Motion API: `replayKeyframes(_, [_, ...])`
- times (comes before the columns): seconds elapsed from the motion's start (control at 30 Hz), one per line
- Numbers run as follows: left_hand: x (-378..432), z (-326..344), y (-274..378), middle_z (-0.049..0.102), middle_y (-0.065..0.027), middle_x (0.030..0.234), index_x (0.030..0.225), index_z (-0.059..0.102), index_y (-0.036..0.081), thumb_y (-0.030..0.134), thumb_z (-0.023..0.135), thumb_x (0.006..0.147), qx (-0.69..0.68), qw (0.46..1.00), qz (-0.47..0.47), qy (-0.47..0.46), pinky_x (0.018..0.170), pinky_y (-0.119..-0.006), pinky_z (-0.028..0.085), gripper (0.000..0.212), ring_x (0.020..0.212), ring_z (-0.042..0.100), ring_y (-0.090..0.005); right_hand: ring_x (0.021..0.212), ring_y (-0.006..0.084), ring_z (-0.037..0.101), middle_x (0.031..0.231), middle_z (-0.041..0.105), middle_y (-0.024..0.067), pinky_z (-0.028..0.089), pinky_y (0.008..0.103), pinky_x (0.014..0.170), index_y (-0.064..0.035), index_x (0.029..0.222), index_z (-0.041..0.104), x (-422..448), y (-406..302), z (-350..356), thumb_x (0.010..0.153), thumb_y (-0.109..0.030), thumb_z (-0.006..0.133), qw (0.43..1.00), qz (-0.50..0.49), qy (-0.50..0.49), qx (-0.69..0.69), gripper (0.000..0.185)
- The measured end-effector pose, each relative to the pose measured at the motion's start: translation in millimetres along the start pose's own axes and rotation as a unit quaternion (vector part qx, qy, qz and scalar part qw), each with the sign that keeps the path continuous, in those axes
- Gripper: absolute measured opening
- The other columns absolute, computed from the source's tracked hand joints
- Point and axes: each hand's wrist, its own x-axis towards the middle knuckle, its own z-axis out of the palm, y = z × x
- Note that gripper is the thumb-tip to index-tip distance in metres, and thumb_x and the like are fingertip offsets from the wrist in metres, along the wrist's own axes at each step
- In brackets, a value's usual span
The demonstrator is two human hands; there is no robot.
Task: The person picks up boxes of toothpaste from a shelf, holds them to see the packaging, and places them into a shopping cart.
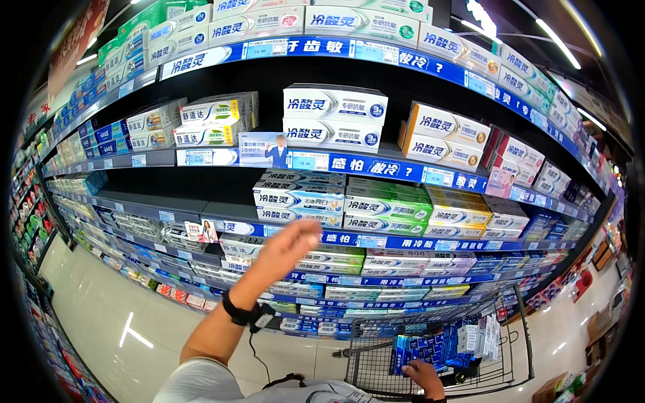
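My left hand (292,247) is raised before the shelf, fingers extended, and nothing shows in it. It overlaps the lower edge of a stack of white-and-blue toothpaste boxes (297,196); whether it touches them is unclear. A black band with a small device (249,315) and cable is on that wrist. Low on the right, my right hand (424,377) is at the near side of a wire shopping cart (370,362). Its fingers are against blue boxes (421,350) in the cart, but their grip is unclear. White boxes (476,337) stand beside the blue ones.
Green-and-white toothpaste boxes (385,206) and yellow-and-white ones (456,211) sit right of my left hand. Above, two stacked white boxes (333,118) stand on a shelf with a blue label strip (363,163). The tiled floor (95,292) runs along the shelving.
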Motion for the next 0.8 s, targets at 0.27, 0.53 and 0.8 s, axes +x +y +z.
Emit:
replayKeyframes(0.27, [99,-60,66,0.052,-0.0205,0.143,0.147,0.041,-0.002,0.027,0.065,0.099,0.203,0.936,0.216,0.188,0.109,-0.037,0.043,0.061,0.134,0.051,-0.0279,0.089,0.0270,0.070,0.099,0.072,0.0162,0.055,0.0390,0.081,0.0015,0.119,0.064,-2,-165,-71,0.091,-0.035,0.072,0.974,-0.126,0.039,0.184,0.046])
replayKeyframes(0.53, [151,-105,68,0.054,-0.0315,0.139,0.151,0.031,-0.008,0.034,0.071,0.093,0.271,0.938,0.113,0.182,0.096,-0.039,0.052,0.082,0.122,0.061,-0.0345,0.109,0.0277,0.067,0.121,0.068,0.0182,0.053,0.0372,0.091,0.0003,0.133,0.057,16,-322,-132,0.096,-0.021,0.067,0.882,-0.392,0.200,0.169,0.044])
replayKeyframes(0.8, [171,-92,54,0.069,-0.0287,0.111,0.145,0.041,-0.003,0.025,0.067,0.093,0.347,0.904,0.206,0.141,0.078,-0.037,0.054,0.064,0.089,0.071,-0.0319,0.115,0.0363,0.062,0.122,0.063,0.0207,0.050,0.0394,0.095,0.0006,0.131,0.056,31,-391,-187,0.094,-0.016,0.065,0.807,-0.475,0.333,0.109,0.041])
